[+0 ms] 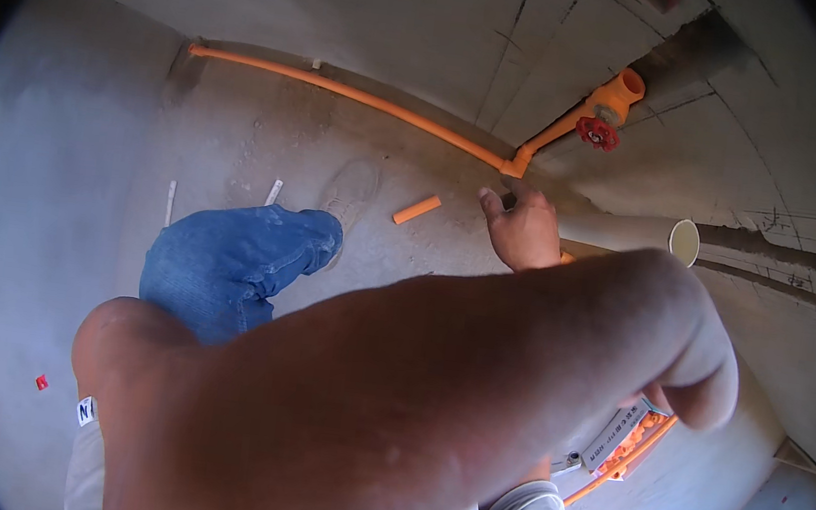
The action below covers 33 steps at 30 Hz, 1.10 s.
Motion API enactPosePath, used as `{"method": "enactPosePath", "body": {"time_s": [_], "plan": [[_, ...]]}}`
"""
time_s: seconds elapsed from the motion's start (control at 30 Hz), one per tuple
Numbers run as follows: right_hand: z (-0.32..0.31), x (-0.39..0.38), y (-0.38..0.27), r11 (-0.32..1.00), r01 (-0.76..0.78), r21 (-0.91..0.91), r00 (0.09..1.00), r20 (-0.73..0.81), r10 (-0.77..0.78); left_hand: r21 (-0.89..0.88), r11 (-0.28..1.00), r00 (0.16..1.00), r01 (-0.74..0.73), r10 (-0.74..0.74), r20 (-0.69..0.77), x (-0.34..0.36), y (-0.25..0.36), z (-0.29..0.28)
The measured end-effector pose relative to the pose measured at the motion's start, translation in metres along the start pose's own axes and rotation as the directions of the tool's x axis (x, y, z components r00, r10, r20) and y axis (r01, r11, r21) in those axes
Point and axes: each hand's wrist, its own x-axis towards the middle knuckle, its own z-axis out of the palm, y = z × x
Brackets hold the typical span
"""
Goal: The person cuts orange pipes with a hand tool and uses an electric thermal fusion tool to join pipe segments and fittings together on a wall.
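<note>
My bare left forearm point(477, 354) crosses the view close up from the lower left. At its right end my left hand point(700, 389) bends downward, its fingers mostly hidden. Farther off, my right hand point(526, 233) reaches to the foot of the wall, thumb apart from the fingers. Its fingertips are just below an orange elbow fitting point(514, 166); whether they touch it I cannot tell. From this corner an orange pipe point(346, 92) runs left along the wall base. Another short orange run climbs to a valve body point(615, 99) with a red handwheel point(598, 133).
A short orange pipe piece point(417, 210) lies on the concrete floor. A wide white pipe point(622, 231) stands right of my right hand. A box of orange fittings point(623, 443) and a long orange pipe point(604, 479) are at lower right. My jeans-clad knee point(226, 264) is left.
</note>
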Motion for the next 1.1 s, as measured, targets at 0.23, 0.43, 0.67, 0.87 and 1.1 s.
{"method": "enactPosePath", "body": {"time_s": [0.23,0.43,0.67,0.87,1.1], "plan": [[0.002,0.001,-0.001,0.999,-0.005,0.048,1.0,0.022,0.004,-0.039,0.999,0.999,-0.031,0.03,-0.019,-0.001,-0.004,-0.001],[0.003,0.004,-0.002,0.999,-0.007,0.037,1.0,0.03,0.006,-0.043,0.999,0.999,-0.033,0.033,-0.017,0.002,-0.005,-0.007],[0.012,0.005,-0.003,0.999,0.024,0.025,0.999,0.025,-0.025,-0.016,0.999,0.999,-0.047,0.046,-0.029,0.003,0.001,-0.008],[0.009,0.016,0.025,0.997,-0.064,0.049,0.993,0.101,0.058,0.255,0.963,0.996,-0.091,0.091,0.012,0.039,0.025,-0.028],[0.017,0.012,-0.003,0.992,-0.021,-0.127,0.983,0.181,0.044,0.94,-0.033,0.61,-0.34,-0.769,0.193,0.008,0.0,-0.046]]}}
